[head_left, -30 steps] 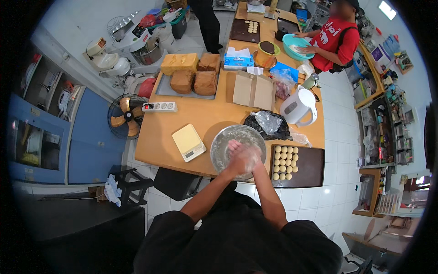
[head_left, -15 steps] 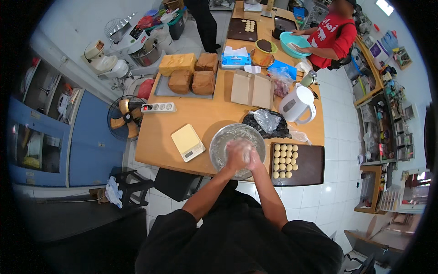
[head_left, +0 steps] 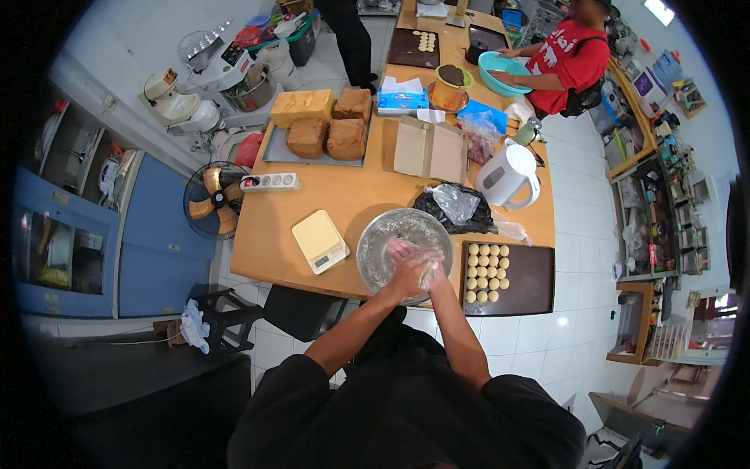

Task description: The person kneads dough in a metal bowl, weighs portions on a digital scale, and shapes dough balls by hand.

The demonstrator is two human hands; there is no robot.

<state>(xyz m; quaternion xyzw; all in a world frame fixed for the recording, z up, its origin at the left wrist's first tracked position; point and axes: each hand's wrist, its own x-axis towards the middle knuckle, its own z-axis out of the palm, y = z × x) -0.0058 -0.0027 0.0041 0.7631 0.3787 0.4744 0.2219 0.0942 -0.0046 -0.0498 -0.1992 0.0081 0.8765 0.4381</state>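
Over a round metal bowl (head_left: 373, 244) at the table's front edge, my left hand (head_left: 406, 278) and my right hand (head_left: 428, 270) press against each other. White floury residue coats them, thickest on the right one. Pinkish fingers reach past the left side of the clasp, above the bowl's inside. Motion blur and overlap hide most of the fingers, and whether anything lies between the palms does not show. Pale specks cling to the bowl's inner wall. Right of it, several small round dough balls (head_left: 482, 272) sit in rows on a dark baking tray (head_left: 531, 281).
A cream kitchen scale (head_left: 319, 238) lies left of the bowl. Behind it are a black plastic bag (head_left: 469, 217), a white electric kettle (head_left: 508, 176), an open cardboard box (head_left: 430, 148), a power strip (head_left: 270, 182) and bread loaves (head_left: 308, 138). A person in red (head_left: 569, 66) handles a turquoise basin (head_left: 494, 66).
My hands have shifted against each other above the bowl, and pinkish fingers now show at the left. At the far right, the other person's hands have moved in the turquoise basin.
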